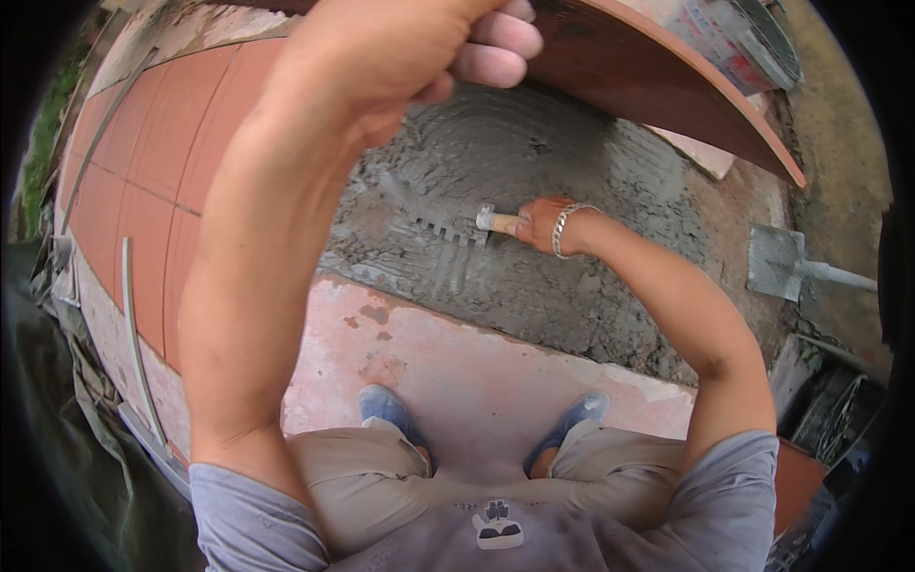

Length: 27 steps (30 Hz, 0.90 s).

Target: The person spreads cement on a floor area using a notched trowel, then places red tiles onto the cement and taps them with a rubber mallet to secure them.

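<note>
My left hand (467, 43) is raised at the top of the view, fingers curled at a large terracotta tile (639, 81) that is tilted up, its dark face toward me. The exact contact at the tile's edge is partly cut off by the frame. Lower down, my right hand (550, 226) is wrapped round the handle of a notched trowel (448, 229). The trowel's toothed blade lies in wet grey mortar (457, 296), which is spread in curved ridges beneath the tile.
Laid terracotta tiles (143, 205) cover the left side, with a thin metal strip (138, 334) on them. Before my feet runs a pale pink slab (457, 357). A bucket (743, 43) stands at the far right, and a shovel (782, 262) lies below it.
</note>
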Each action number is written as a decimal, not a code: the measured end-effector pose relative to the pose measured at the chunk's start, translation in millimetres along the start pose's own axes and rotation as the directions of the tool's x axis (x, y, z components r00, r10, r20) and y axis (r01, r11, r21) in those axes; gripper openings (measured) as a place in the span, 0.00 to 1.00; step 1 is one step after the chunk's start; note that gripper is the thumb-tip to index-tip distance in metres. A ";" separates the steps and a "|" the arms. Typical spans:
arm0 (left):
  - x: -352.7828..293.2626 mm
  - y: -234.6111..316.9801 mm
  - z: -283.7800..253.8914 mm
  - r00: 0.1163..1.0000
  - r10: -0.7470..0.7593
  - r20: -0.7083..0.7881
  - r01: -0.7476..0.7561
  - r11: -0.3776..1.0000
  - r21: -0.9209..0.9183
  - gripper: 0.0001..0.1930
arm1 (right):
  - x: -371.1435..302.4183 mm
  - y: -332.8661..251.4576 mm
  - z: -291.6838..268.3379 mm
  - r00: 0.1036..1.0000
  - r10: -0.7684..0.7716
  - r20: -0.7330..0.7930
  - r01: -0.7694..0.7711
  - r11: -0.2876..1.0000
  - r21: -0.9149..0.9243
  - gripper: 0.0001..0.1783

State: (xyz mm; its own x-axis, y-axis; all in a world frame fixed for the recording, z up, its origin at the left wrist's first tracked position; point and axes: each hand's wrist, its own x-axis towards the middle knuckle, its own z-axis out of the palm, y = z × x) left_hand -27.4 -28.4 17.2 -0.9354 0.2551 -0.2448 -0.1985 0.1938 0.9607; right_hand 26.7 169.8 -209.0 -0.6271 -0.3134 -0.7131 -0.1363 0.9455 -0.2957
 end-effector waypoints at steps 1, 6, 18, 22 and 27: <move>1.5 -3.4 0.9 0.999 0.001 -0.032 0.000 1.000 0.024 0.17 | -23.6 20.8 5.7 0.999 0.009 -0.032 -0.009 1.000 0.016 0.29; 5.3 -15.7 -1.2 0.991 0.131 0.003 -0.130 0.987 0.097 0.15 | -173.4 132.6 68.3 0.934 0.331 -0.137 -0.290 0.923 0.254 0.28; 3.7 -18.0 -0.5 0.977 0.080 -0.196 -0.036 0.976 0.217 0.12 | -282.3 239.6 361.7 0.004 0.975 -0.221 -0.692 0.162 0.703 0.27; 6.5 -15.4 -2.4 0.990 0.053 -0.132 -0.030 0.986 0.166 0.11 | -271.7 231.0 361.3 0.103 0.984 -0.148 -0.680 0.179 0.711 0.28; 9.3 -15.8 -3.5 0.991 0.109 -0.073 -0.092 0.976 0.199 0.12 | -254.4 196.2 364.2 0.199 0.970 -0.137 -0.627 0.233 0.743 0.26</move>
State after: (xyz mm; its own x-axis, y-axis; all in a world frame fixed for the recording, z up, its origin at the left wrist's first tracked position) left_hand -33.9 -32.3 0.2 -0.9704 0.2047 -0.1284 -0.0489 0.3542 0.9339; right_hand 438.8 402.9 -317.1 -0.3617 0.8673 -0.3418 0.9315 0.3513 -0.0944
